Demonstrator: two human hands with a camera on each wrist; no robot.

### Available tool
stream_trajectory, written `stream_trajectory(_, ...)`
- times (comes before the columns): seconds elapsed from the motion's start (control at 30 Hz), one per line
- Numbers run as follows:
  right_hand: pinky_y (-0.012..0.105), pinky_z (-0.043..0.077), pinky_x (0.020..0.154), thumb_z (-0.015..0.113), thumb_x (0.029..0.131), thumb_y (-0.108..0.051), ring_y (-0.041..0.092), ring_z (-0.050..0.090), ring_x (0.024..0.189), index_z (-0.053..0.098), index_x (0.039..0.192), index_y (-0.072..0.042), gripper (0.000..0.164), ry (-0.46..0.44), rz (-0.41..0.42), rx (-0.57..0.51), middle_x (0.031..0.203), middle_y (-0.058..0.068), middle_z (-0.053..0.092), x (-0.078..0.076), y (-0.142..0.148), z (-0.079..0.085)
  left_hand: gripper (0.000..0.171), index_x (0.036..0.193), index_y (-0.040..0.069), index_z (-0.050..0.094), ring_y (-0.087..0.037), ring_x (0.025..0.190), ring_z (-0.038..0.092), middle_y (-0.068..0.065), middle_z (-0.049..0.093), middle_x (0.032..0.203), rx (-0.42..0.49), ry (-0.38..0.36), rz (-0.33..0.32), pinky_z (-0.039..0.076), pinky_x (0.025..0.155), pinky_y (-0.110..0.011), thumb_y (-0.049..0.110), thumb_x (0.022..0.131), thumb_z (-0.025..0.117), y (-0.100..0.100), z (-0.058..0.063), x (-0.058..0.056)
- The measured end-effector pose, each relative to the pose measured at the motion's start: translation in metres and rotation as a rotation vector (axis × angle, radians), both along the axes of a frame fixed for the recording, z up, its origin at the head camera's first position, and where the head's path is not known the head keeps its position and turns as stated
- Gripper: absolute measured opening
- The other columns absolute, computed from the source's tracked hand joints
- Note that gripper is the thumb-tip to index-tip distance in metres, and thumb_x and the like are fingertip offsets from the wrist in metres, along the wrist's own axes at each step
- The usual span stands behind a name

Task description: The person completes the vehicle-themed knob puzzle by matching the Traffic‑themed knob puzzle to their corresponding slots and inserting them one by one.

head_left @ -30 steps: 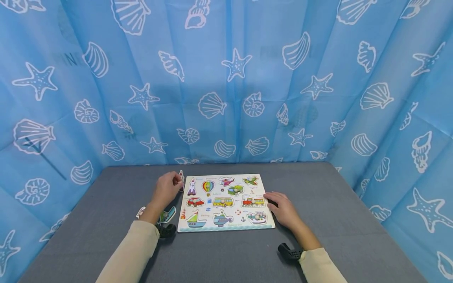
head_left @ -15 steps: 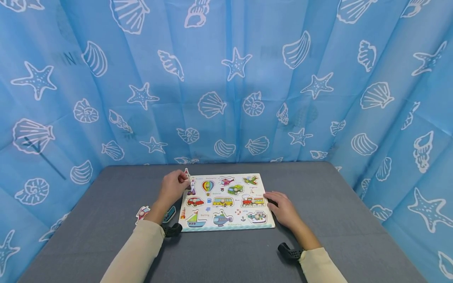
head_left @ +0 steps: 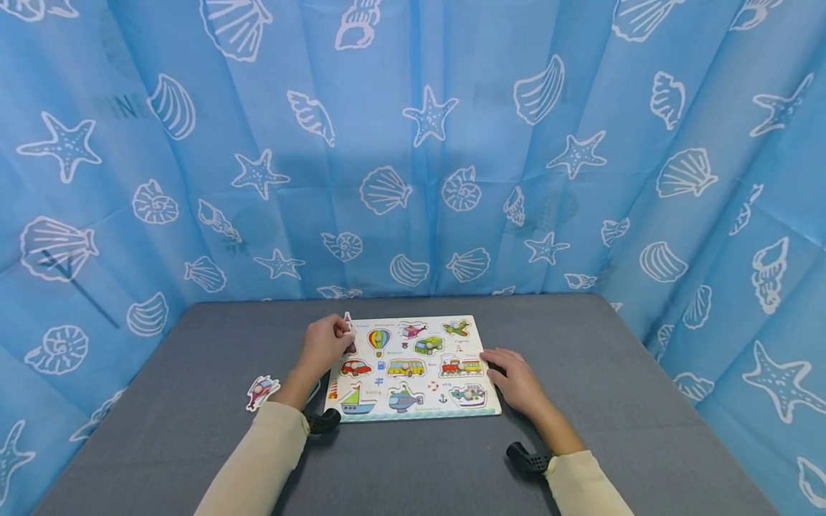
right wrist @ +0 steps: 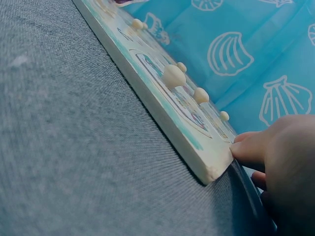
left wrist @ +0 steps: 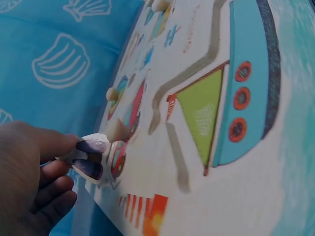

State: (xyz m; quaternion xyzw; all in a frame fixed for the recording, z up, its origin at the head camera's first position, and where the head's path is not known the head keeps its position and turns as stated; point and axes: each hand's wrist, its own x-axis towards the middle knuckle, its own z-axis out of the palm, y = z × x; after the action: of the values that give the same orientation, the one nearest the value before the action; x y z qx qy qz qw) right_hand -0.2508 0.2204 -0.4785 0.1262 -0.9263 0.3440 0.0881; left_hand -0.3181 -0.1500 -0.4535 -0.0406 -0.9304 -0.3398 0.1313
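Observation:
My left hand (head_left: 325, 345) pinches a rocket puzzle piece (head_left: 349, 322) over the upper left corner of the puzzle board (head_left: 413, 424). In the left wrist view, thumb and fingers grip the rocket, and its purple fins (left wrist: 89, 168) point towards the camera. It is hard to tell whether the piece touches the board. At the board's right edge, my right hand (head_left: 514, 380) rests its fingertips beside the train piece (head_left: 461, 367). From the right wrist, the fingers (right wrist: 248, 150) touch the board's side near the corner, without a knob in them.
A helicopter piece (head_left: 261, 393) lies on the grey table (head_left: 413, 473), left of my left forearm. Another piece is mostly hidden behind that wrist. Several knobbed pieces, such as the yellow bus (head_left: 406, 368), sit in the board. A blue shell-print curtain (head_left: 413, 215) hangs behind the table.
My left hand has moved right with the rocket piece, from beside the board to over its upper left corner. The helicopter piece came into view from behind the arm. My right hand stayed put.

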Motion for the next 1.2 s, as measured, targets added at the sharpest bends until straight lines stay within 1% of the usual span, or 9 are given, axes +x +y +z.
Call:
stream_trajectory(0.13, 0.058, 0.029, 0.105, 0.059, 0.093, 0.0, 0.043, 0.039, 0.131, 0.061, 0.127, 0.002, 0.034, -0.003, -0.001, 0.007, 0.134, 0.024, 0.054, 0.0, 0.001, 0.0, 0.012, 0.091, 0.008, 0.061, -0.019, 0.069, 0.049, -0.003, 0.051, 0.074, -0.001, -0.033, 0.003, 0.039, 0.062, -0.034, 0.013, 0.087, 0.072, 0.001, -0.002, 0.0)
stream_trajectory(0.23, 0.058, 0.029, 0.105, 0.06, 0.093, -0.001, 0.042, 0.039, 0.131, 0.061, 0.127, 0.002, 0.035, -0.012, -0.005, 0.008, 0.134, 0.023, 0.054, 0.0, 0.001, 0.0, 0.016, 0.095, 0.008, 0.063, -0.02, 0.073, 0.048, -0.004, 0.051, 0.079, -0.026, -0.055, 0.005, 0.039, 0.063, -0.035, 0.015, 0.085, 0.074, 0.0, -0.005, 0.0)
stream_trajectory(0.4, 0.058, 0.029, 0.105, 0.059, 0.093, -0.001, 0.042, 0.038, 0.132, 0.061, 0.128, 0.001, 0.035, -0.017, -0.006, 0.004, 0.135, 0.023, 0.053, 0.0, 0.0, 0.0, 0.024, 0.097, 0.009, 0.067, -0.022, 0.079, 0.047, -0.003, 0.052, 0.085, -0.1, -0.039, 0.013, 0.04, 0.067, -0.038, 0.023, 0.081, 0.078, -0.002, -0.008, 0.0)
stream_trajectory(0.5, 0.058, 0.029, 0.105, 0.059, 0.093, -0.001, 0.042, 0.039, 0.132, 0.061, 0.128, 0.002, 0.035, -0.012, -0.005, 0.003, 0.135, 0.023, 0.053, -0.001, 0.0, 0.001, 0.029, 0.099, 0.009, 0.068, -0.023, 0.081, 0.047, -0.004, 0.053, 0.086, -0.135, -0.023, 0.0, 0.039, 0.071, -0.041, 0.027, 0.08, 0.079, -0.004, -0.01, 0.0)
stream_trajectory(0.67, 0.058, 0.029, 0.105, 0.059, 0.093, 0.0, 0.042, 0.039, 0.131, 0.061, 0.127, 0.002, 0.035, -0.007, -0.003, 0.002, 0.134, 0.023, 0.054, -0.001, 0.0, 0.0, 0.036, 0.106, 0.011, 0.069, -0.024, 0.087, 0.048, -0.003, 0.054, 0.09, -0.175, -0.047, -0.029, 0.039, 0.079, -0.046, 0.033, 0.079, 0.078, -0.006, -0.011, 0.0)
stream_trajectory(0.8, 0.059, 0.029, 0.105, 0.059, 0.093, -0.001, 0.042, 0.039, 0.131, 0.061, 0.128, 0.002, 0.035, -0.009, -0.004, 0.002, 0.134, 0.024, 0.053, -0.002, 0.0, -0.001, 0.037, 0.108, 0.012, 0.069, -0.025, 0.09, 0.049, -0.003, 0.054, 0.092, -0.173, -0.081, -0.025, 0.039, 0.081, -0.047, 0.034, 0.08, 0.078, -0.005, -0.01, -0.001)
stream_trajectory(0.93, 0.059, 0.03, 0.104, 0.06, 0.093, -0.002, 0.043, 0.039, 0.131, 0.061, 0.128, 0.002, 0.035, -0.008, -0.006, 0.008, 0.134, 0.024, 0.053, -0.002, 0.001, -0.002, 0.037, 0.109, 0.011, 0.069, -0.025, 0.092, 0.049, -0.004, 0.054, 0.094, -0.164, -0.095, -0.016, 0.038, 0.082, -0.047, 0.033, 0.081, 0.078, -0.004, -0.01, -0.001)
stream_trajectory(1.07, 0.059, 0.03, 0.104, 0.06, 0.093, -0.003, 0.042, 0.039, 0.131, 0.061, 0.128, 0.002, 0.035, -0.013, -0.007, 0.008, 0.135, 0.024, 0.053, -0.003, 0.0, -0.003, 0.039, 0.112, 0.011, 0.07, -0.024, 0.09, 0.049, -0.004, 0.055, 0.094, -0.158, -0.1, -0.016, 0.04, 0.078, -0.045, 0.032, 0.081, 0.079, -0.005, -0.013, 0.0)
stream_trajectory(1.2, 0.059, 0.03, 0.104, 0.06, 0.093, -0.002, 0.042, 0.04, 0.13, 0.061, 0.127, 0.002, 0.035, -0.008, -0.006, -0.001, 0.134, 0.024, 0.054, -0.002, 0.0, -0.002, 0.043, 0.118, 0.011, 0.068, -0.023, 0.089, 0.049, -0.004, 0.055, 0.096, -0.14, -0.099, -0.027, 0.042, 0.074, -0.042, 0.03, 0.081, 0.079, -0.006, -0.014, 0.002)
